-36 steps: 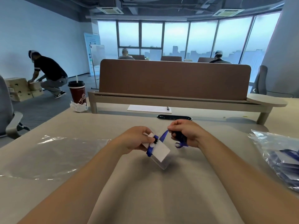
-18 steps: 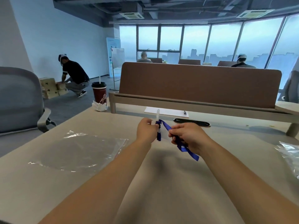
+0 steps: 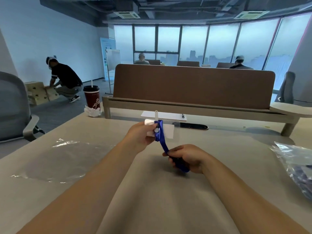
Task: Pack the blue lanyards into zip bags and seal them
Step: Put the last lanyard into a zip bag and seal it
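Note:
A blue lanyard (image 3: 161, 137) with a clear badge holder (image 3: 166, 130) is stretched between both hands above the beige table (image 3: 152, 191). My left hand (image 3: 141, 135) pinches the badge holder and the lanyard's clip end. My right hand (image 3: 184, 157), nearer to me, is closed around the bunched strap, whose end sticks out below the fist. An empty clear zip bag (image 3: 59, 159) lies flat on the table to the left. At the right edge lies a clear bag (image 3: 297, 164) holding several blue lanyards.
A dark red paper cup (image 3: 92, 97) stands on a tissue at the table's far left. A white sheet with a pen (image 3: 164, 115) and a black cable slot (image 3: 192, 126) lie before the brown desk divider (image 3: 192, 85). A grey chair (image 3: 13, 107) stands left. A person (image 3: 65, 80) crouches by boxes.
The camera has turned left and down slightly. My right hand has pulled back toward me, drawing the strap taut, while my left hand has turned the badge holder flat toward the view.

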Demonstrator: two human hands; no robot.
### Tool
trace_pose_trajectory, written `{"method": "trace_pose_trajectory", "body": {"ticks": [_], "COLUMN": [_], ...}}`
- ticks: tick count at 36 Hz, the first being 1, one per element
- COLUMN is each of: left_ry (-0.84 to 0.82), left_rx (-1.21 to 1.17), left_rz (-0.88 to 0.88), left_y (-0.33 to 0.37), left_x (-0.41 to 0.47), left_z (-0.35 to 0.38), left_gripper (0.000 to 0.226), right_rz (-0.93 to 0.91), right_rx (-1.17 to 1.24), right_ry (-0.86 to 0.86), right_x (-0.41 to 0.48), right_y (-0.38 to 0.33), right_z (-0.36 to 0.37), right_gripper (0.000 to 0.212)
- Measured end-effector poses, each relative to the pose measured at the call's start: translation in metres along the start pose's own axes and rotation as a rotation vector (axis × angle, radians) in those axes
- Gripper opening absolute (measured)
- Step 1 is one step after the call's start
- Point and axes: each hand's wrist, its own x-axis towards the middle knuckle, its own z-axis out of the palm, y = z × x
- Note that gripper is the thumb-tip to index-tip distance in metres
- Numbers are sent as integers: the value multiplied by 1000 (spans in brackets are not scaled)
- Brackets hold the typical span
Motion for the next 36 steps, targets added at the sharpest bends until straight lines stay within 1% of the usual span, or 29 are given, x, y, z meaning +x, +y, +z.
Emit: {"method": "trace_pose_trajectory", "body": {"ticks": [2,4,5,7,9,12,16,19,24,29,31,34,36], "left_ry": [-172,-298,-336,-389,-412,-411,-439,-453,-458,-374,-325,-256,-233], "left_rx": [83,204,281,438,556,655,824,884,1001,1027,1025,988,955], "left_rz": [-26,-42,-46,-44,-44,-29,12,22,50,78,98,106,115], "left_y": [1,-1,-2,-5,-7,-9,-10,-11,-12,-15,-16,-18,-18], "left_x": [-6,-10,-11,-14,-14,-14,-15,-16,-19,-14,-11,-8,-10], "left_z": [-3,-6,-6,-4,-1,3,5,5,6,6,5,6,9], "left_gripper": [14,21,24,21,20,22,22,22,27,29,30,37,36], "right_rz": [-20,-45,-52,-60,-60,-68,-42,-44,-132,-217,-234,-270,-309], "right_rx": [36,36,10,-37,-32,-8,46,35,93,195,197,116,17], "right_ry": [-25,-66,-85,-105,-78,-55,-43,-53,41,109,141,227,319], "right_x": [-2,-5,-6,-7,-6,-7,-9,-9,-11,-9,-9,-8,-5], "right_y": [5,7,7,5,0,-8,-16,-17,-19,-20,-20,-19,-18], "right_z": [-10,-19,-23,-29,-37,-43,-48,-51,-47,-42,-41,-38,-36], "right_gripper": [18,25,26,21,15,7,8,8,10,10,11,11,11]}}
